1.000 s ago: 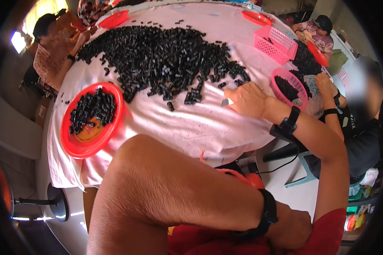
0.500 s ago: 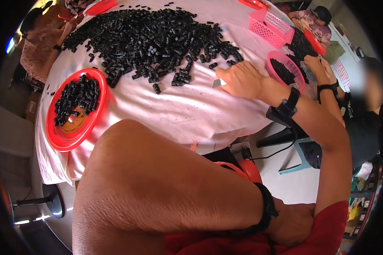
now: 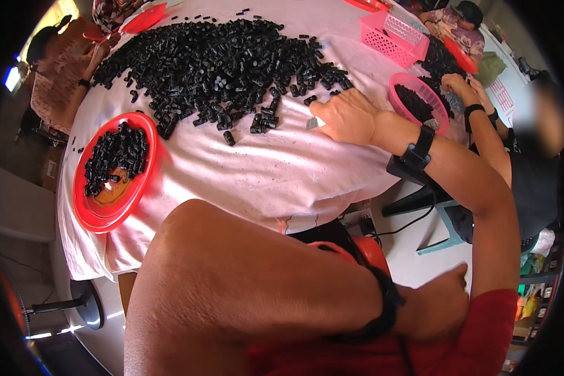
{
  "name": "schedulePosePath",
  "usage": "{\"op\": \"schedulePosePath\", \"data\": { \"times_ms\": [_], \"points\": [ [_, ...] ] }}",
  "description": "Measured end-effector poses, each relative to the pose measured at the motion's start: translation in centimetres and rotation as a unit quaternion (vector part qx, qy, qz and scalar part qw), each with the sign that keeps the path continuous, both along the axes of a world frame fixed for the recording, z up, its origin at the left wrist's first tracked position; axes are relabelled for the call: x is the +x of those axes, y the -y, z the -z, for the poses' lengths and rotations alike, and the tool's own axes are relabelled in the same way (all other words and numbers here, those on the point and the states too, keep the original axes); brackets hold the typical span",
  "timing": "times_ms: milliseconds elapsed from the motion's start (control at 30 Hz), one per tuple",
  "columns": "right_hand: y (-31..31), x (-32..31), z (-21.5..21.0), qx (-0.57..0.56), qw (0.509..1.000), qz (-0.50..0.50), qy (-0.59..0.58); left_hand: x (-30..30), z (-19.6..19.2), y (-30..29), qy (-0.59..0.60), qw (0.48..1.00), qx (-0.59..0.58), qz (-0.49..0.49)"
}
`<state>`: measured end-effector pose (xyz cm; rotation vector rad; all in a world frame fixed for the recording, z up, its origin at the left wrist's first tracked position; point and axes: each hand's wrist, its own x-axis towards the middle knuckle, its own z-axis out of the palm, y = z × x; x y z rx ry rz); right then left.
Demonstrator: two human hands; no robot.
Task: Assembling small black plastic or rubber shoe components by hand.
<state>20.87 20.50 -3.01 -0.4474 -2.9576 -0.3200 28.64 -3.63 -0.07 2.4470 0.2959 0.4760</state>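
Note:
My right hand is closed, pinching a small flat grey metal piece like a blade just above the pink cloth. Beyond it spreads a big heap of small black ribbed cylindrical plastic parts, with a few loose ones near my fingertips. My left arm is folded across my body, a black strap on its wrist. My left hand rests low by my right upper arm; its thumb points up and its other fingers are hidden.
A red plastic basin partly filled with the black parts stands at the left table edge. Farther right are a pink basket and a pink bowl of black pieces. A co-worker sits at right; others sit around the table.
My left hand has loosened from against my right arm, its thumb now raised. My right hand stays nearly in place, still holding the blade-like piece. The view has shifted slightly.

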Motion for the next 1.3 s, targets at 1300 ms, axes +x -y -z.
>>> {"op": "schedulePosePath", "data": {
  "times_ms": [1300],
  "points": [
    [5.6,-6.0,-7.4,-0.243,0.886,0.114,-0.378,-34.1,4.7,-10.6,-0.001,0.745,0.164,-0.647]
  ]
}}
